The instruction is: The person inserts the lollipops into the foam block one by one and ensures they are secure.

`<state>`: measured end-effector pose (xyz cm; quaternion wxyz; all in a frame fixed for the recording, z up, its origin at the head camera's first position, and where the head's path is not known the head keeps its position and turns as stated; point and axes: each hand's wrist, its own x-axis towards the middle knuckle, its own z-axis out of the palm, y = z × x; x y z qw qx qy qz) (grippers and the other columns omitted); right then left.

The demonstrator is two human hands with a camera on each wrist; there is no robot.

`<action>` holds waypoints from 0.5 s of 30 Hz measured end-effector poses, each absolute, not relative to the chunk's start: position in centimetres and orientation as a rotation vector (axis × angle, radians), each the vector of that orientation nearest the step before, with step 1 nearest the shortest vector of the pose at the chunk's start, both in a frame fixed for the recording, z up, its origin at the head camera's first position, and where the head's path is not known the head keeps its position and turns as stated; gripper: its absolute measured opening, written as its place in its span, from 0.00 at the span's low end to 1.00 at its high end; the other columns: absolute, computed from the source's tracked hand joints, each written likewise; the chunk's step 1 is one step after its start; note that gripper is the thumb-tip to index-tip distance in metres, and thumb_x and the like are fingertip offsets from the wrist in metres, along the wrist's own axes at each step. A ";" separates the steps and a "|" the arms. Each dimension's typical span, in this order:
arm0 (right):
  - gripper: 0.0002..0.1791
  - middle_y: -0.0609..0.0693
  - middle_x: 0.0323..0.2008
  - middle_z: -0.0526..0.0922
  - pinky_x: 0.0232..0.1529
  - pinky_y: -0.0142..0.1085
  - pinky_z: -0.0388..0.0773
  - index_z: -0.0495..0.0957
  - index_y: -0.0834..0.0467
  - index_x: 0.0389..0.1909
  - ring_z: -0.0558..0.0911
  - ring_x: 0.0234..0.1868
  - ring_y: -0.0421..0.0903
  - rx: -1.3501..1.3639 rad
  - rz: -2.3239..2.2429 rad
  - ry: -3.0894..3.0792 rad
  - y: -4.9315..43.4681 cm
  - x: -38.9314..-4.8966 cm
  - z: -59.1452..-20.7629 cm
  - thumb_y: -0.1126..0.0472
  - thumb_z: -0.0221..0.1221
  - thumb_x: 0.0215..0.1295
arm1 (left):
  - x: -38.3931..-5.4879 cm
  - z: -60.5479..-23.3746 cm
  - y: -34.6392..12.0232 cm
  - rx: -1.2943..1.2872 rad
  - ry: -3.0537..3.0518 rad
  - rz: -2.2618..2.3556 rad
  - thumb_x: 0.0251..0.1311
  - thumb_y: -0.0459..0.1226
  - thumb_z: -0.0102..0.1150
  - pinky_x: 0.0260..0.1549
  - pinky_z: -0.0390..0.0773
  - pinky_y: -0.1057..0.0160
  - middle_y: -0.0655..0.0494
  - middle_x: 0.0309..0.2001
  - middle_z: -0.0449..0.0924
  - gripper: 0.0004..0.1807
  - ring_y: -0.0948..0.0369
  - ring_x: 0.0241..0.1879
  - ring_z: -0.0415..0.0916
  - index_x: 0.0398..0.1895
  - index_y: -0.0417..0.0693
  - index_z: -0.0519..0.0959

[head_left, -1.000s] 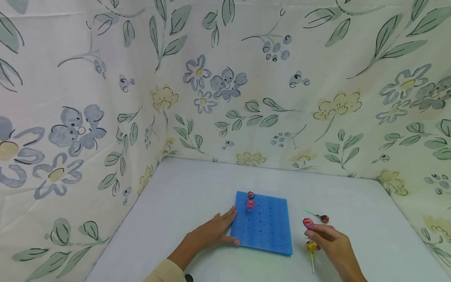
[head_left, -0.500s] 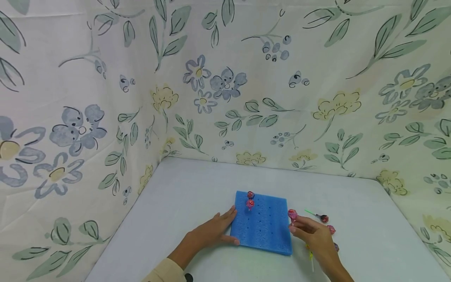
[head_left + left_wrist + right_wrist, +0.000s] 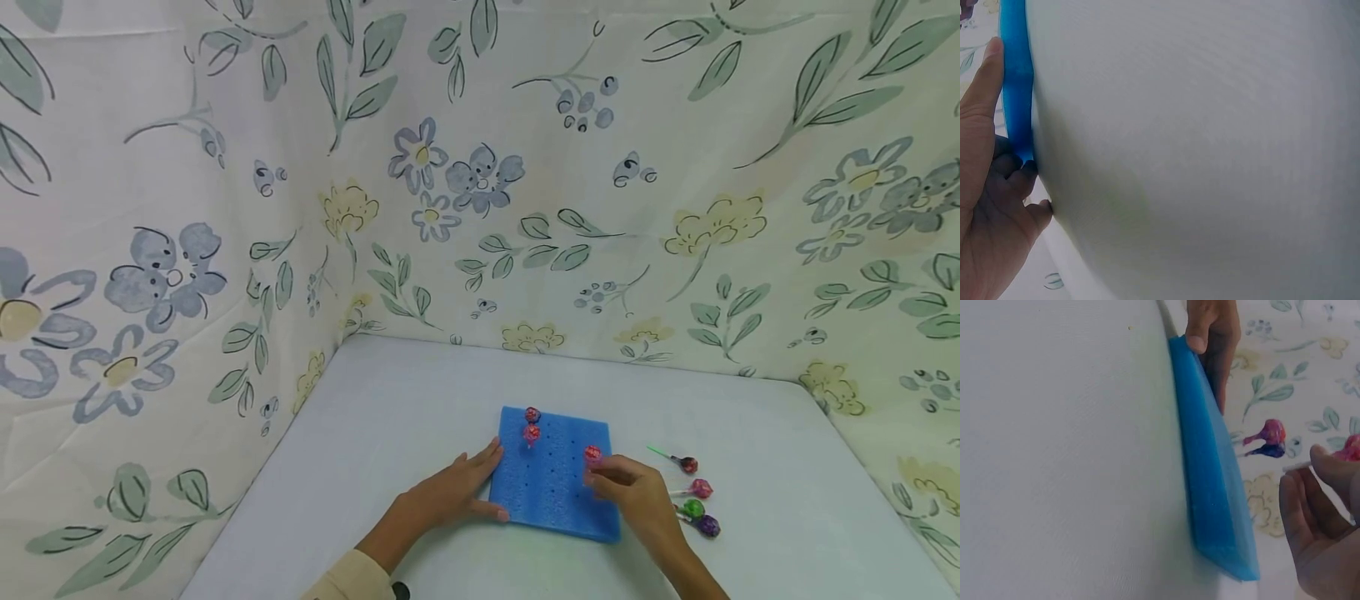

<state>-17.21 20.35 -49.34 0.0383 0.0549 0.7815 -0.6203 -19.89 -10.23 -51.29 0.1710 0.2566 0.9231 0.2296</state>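
My right hand point(image 3: 630, 492) pinches a lollipop point(image 3: 592, 454) with a pink-red wrapper, held upright over the right half of a blue foam block point(image 3: 517, 500). Its white stick point(image 3: 1298, 467) points out past the fingertips in the right wrist view, beside the block's top face. The block has rows of small holes. Two wrapped lollipops, a dark red one point(image 3: 532, 414) and a pink one point(image 3: 532, 432), stand in its far left part. My left hand point(image 3: 450, 492) lies at the block's left side, fingers extended along the edge and thumb at the near left corner.
Right of the block lie a dark red lollipop point(image 3: 688, 465) with a green stick, a pink one point(image 3: 701, 488), a green one point(image 3: 693, 507) and a purple one point(image 3: 707, 526). A floral cloth point(image 3: 555, 275) rises behind and left of the white table point(image 3: 405, 400).
My right hand has carried the pink-red lollipop leftward from beside the block to over its right half. The green and purple lollipops have come into view. My left hand has stayed put.
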 end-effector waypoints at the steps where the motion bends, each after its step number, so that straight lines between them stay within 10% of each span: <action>1: 0.15 0.58 0.48 0.91 0.44 0.36 0.90 0.88 0.66 0.51 0.91 0.45 0.46 0.157 -1.902 2.395 20.1 -17.3 -49.5 0.63 0.72 0.67 | -19.9 -51.3 -10.2 0.729 2.623 0.650 0.63 0.66 0.64 0.79 0.58 0.41 0.57 0.87 0.44 0.58 0.49 0.84 0.51 0.87 0.51 0.51; 15: 0.11 0.52 0.43 0.92 0.42 0.35 0.90 0.90 0.62 0.47 0.91 0.44 0.48 0.028 -1.817 2.499 16.6 -19.0 -50.8 0.62 0.73 0.66 | -19.9 -51.2 -10.1 0.706 2.622 0.650 0.63 0.66 0.64 0.77 0.62 0.38 0.58 0.87 0.45 0.57 0.42 0.83 0.53 0.87 0.52 0.51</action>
